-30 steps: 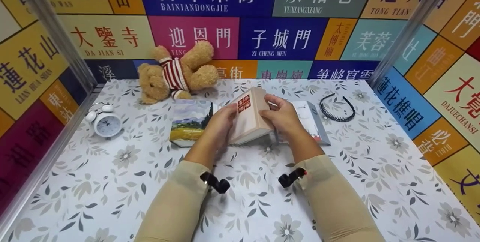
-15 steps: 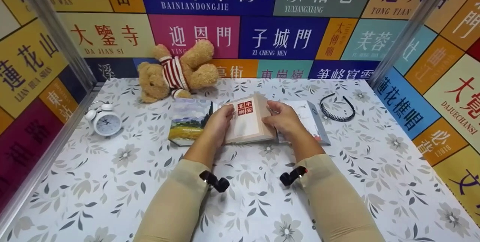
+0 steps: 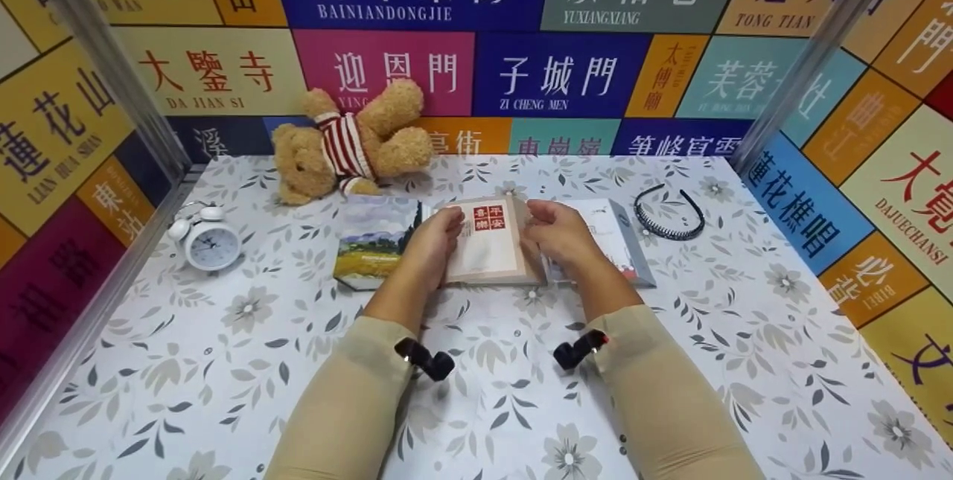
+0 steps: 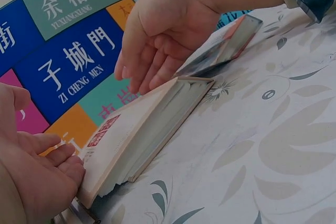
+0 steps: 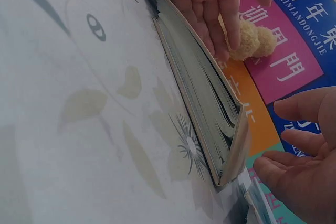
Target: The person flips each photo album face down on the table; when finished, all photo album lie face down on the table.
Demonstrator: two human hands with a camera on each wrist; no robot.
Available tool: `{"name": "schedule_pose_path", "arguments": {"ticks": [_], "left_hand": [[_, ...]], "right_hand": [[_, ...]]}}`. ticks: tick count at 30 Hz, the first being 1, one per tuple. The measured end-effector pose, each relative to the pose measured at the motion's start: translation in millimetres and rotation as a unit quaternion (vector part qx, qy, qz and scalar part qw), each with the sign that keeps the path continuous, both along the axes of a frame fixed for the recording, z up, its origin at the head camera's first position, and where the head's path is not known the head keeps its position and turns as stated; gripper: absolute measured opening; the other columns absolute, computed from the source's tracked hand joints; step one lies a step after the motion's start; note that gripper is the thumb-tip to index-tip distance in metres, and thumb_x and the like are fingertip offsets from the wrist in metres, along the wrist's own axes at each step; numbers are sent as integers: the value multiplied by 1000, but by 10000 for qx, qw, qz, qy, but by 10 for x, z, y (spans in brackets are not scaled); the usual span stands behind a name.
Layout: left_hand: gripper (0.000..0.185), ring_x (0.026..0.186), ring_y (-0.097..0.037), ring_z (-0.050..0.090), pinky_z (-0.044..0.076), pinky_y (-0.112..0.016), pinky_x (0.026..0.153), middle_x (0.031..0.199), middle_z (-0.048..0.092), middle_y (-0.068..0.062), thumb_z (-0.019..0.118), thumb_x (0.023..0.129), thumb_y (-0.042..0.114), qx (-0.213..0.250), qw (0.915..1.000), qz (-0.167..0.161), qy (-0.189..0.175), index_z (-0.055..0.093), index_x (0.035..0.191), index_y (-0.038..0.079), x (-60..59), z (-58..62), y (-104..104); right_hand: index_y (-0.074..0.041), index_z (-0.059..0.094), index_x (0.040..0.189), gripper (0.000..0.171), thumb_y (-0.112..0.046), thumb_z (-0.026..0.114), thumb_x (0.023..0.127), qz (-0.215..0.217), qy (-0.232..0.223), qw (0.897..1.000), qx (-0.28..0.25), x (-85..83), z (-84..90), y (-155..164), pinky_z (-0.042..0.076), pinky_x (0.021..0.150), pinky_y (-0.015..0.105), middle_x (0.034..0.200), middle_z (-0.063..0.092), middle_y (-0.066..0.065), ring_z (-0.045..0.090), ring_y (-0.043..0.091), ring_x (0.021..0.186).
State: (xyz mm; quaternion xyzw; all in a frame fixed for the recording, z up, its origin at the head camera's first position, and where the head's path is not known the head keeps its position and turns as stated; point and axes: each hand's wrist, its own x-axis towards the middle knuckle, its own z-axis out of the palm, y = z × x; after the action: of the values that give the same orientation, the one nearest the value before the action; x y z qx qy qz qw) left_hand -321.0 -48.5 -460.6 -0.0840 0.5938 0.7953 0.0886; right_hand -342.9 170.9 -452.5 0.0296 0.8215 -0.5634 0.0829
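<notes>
Head view: bright, even, diffuse light from overhead; colours saturated. Shadows soft and short, one under the teddy bear [image 3: 350, 141], faint ones under both forearms on the floral tablecloth [image 3: 223, 361]. Mild sheen on the wall panels, no hard glare. Wide-angle bending shows at the edges: the metal corner posts [image 3: 97, 56] lean outward. Centre reasonably sharp, slightly soft overall.

Left wrist view: dimmer, bluish cast. The left hand [image 4: 31, 182] is close and blurred; the beige book [image 4: 142, 135] is fairly crisp.

Right wrist view: washed-out tablecloth in the foreground, out of focus. The right hand [image 5: 304, 166] is soft at the frame edge.
</notes>
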Motion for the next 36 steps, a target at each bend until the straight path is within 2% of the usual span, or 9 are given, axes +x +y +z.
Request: {"name": "schedule_pose_path", "arguments": {"ticks": [6, 10, 13, 17, 21, 25, 28, 33, 36], "left_hand": [[61, 161, -34, 38, 25, -43, 136, 169, 43, -21, 50, 109, 26, 81, 9999, -90, 91, 40, 163, -2, 18, 32, -28], [57, 159, -37, 40, 30, -48, 134, 169, 46, -14, 56, 107, 23, 9, 9997, 40, 221, 47, 161, 6, 50, 110, -75], [54, 156, -36, 46, 35, -48, 131, 164, 53, -12, 59, 106, 17, -148, 9975, 289, 631, 50, 159, 6, 68, 197, -122], [53, 150, -31, 53, 41, -42, 128, 157, 59, -18, 62, 104, 7, -450, 9862, 605, 1474, 52, 156, 0, 92, 306, -234], [51, 146, -31, 56, 43, -39, 126, 154, 61, -21, 61, 104, 4, -459, 9778, 925, 1825, 53, 153, -3, 104, 380, -449], [51, 148, -30, 54, 41, -38, 127, 156, 59, -20, 57, 105, 4, -417, 9779, 1088, 1735, 51, 155, -2, 135, 409, -732], [52, 150, -29, 52, 40, -37, 128, 160, 56, -18, 56, 107, 7, -544, 9786, 1165, 1606, 49, 158, 1, 164, 417, -954], [53, 152, -23, 50, 38, -34, 129, 163, 55, -12, 57, 108, 13, -817, 9796, 1350, 1246, 48, 161, 7, 178, 390, -1272], [57, 153, -20, 48, 37, -36, 130, 165, 52, -9, 58, 108, 17, -1026, 9815, 1304, 954, 45, 163, 10, 179, 334, -1430]], "right_hand": [[-9, 55, 156, 58, -14, 68, 100, -37, 106, 9998, -186, 21, 20, -69, 45, 124, 40, 158, 59, 11, 55, 27, 147], [-13, 58, 153, 55, -15, 69, 100, 39, 275, 9986, -440, 86, 65, -163, 51, 116, 40, 154, 62, 7, 62, 25, 139], [-17, 61, 151, 53, -13, 69, 99, 148, 340, 9971, -667, 153, 118, -270, 56, 108, 43, 151, 64, 5, 66, 25, 130], [-14, 63, 148, 50, -9, 71, 99, 273, 499, 9926, -1073, 230, 192, -448, 57, 107, 44, 146, 67, 9, 68, 25, 126], [-9, 63, 147, 49, -9, 73, 99, 500, 912, 9882, -1126, 242, 229, -628, 59, 107, 38, 141, 69, 17, 69, 28, 126], [-9, 65, 145, 48, -12, 74, 99, 670, 1157, 9868, -912, 219, 222, -812, 60, 100, 30, 139, 71, 17, 71, 29, 124], [-9, 65, 145, 48, -12, 75, 99, 794, 1167, 9857, -914, 189, 202, -955, 60, 99, 31, 139, 72, 17, 71, 30, 124], [-7, 62, 148, 52, -11, 76, 98, 1142, 1053, 9820, -1070, 154, 168, -1189, 58, 109, 37, 145, 68, 20, 69, 33, 130], [-7, 61, 149, 54, -10, 77, 97, 1279, 910, 9810, -1141, 155, 137, -1322, 57, 111, 37, 148, 65, 20, 68, 33, 132]]}}
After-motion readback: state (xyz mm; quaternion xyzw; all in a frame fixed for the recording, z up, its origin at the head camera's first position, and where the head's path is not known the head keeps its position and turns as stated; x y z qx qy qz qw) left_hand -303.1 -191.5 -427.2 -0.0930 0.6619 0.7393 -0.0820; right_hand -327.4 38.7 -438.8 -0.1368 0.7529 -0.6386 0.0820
